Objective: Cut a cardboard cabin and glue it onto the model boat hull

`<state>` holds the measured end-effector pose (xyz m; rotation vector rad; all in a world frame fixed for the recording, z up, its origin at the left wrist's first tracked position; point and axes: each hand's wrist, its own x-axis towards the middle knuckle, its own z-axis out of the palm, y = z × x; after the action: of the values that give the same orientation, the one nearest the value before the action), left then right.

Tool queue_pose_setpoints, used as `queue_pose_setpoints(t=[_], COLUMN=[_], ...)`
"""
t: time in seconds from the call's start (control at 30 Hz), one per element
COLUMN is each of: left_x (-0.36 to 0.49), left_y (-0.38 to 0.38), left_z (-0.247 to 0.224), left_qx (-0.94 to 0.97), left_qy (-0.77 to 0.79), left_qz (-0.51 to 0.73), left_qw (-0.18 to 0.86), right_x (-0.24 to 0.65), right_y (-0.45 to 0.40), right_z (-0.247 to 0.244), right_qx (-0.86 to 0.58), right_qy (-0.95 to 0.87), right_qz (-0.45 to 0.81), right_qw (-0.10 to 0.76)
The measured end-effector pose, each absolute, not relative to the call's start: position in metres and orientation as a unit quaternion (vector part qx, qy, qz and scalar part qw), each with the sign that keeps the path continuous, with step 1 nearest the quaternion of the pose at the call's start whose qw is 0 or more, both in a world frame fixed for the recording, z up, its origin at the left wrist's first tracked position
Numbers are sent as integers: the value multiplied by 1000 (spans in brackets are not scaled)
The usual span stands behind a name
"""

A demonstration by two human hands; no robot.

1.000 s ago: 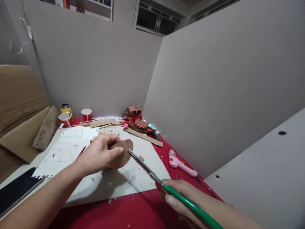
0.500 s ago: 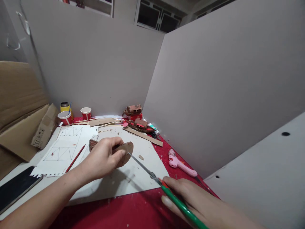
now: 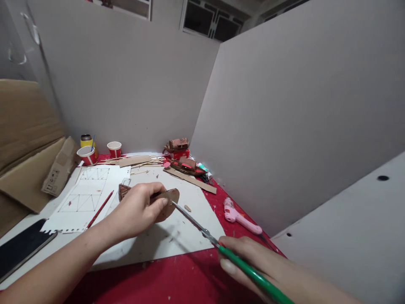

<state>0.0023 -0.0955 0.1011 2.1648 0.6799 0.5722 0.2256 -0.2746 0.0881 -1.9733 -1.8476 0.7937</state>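
My left hand (image 3: 144, 209) is closed around a brown cardboard piece (image 3: 171, 198) with a rounded end, held above the white board (image 3: 193, 236). A reddish-brown end (image 3: 123, 192) shows on the other side of that hand. In my right hand (image 3: 247, 257) are scissors (image 3: 234, 259) with a green handle, gripped by thumb and fingers. Their blade tips meet the cardboard piece close to my left thumb. A small cardboard scrap (image 3: 187, 208) lies on the board just beyond the blades.
A pink glue gun (image 3: 242, 219) lies on the red cloth (image 3: 152, 283) at right. Model boats (image 3: 186, 164), thin sticks (image 3: 110, 161) and paper cups (image 3: 87, 155) stand at the back. At left are a drawing sheet (image 3: 76, 185), a pencil (image 3: 99, 210), a phone (image 3: 25, 249) and cardboard (image 3: 28, 126).
The scissors have turned slightly, and their handle and my right hand have shifted a little to the right. My left hand keeps its hold on the cardboard piece, almost unmoved.
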Motion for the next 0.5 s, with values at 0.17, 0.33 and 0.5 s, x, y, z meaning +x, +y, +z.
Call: queue_pose_setpoints(t=[0.17,0.33,0.5], left_x=[5,1,-2], left_y=[-95,-96,-93], left_z=[99,105,108], left_qx=[862,851,827], left_qy=[271,267,262], left_qz=[226,230,230], left_qw=[363,389,442], right_x=[219,216,213], right_y=[-275,-273,-271], right_z=[79,78,81], right_qx=[-686,-680,-670], right_qy=[-660,-660,-676], right_qz=[265,263,249], right_qw=[153,180,181])
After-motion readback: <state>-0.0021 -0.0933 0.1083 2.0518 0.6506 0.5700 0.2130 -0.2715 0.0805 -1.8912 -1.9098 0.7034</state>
